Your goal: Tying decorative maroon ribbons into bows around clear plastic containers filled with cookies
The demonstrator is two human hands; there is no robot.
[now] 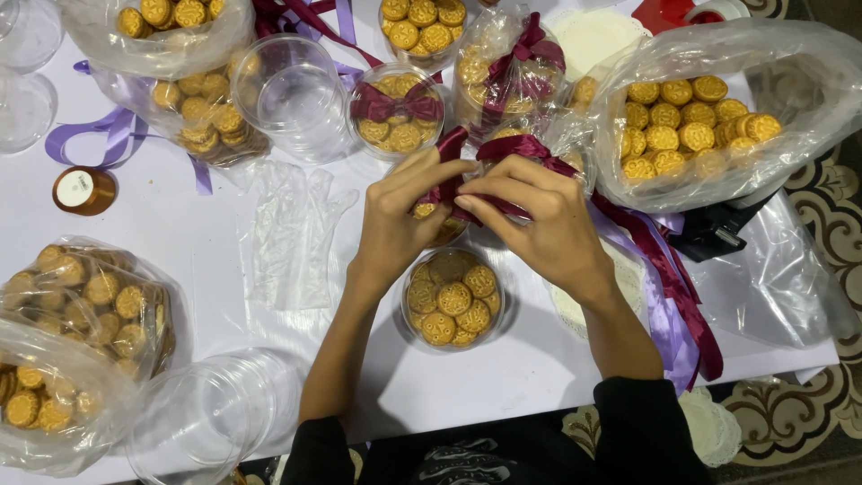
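— What are the hands doing?
— The left hand (395, 224) and right hand (539, 220) both pinch the maroon ribbon (503, 148) over a cookie tub (435, 220), fingertips closed together.
— Any room?
— Little: another cookie tub (452, 301) sits just below, and a cookie bag (700, 117) is on the right.

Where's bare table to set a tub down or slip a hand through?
Bare white table lies between the tape roll, the clear glove and the bagged cookies. Another patch sits near the open tub. Crowded around both hands and the back row.
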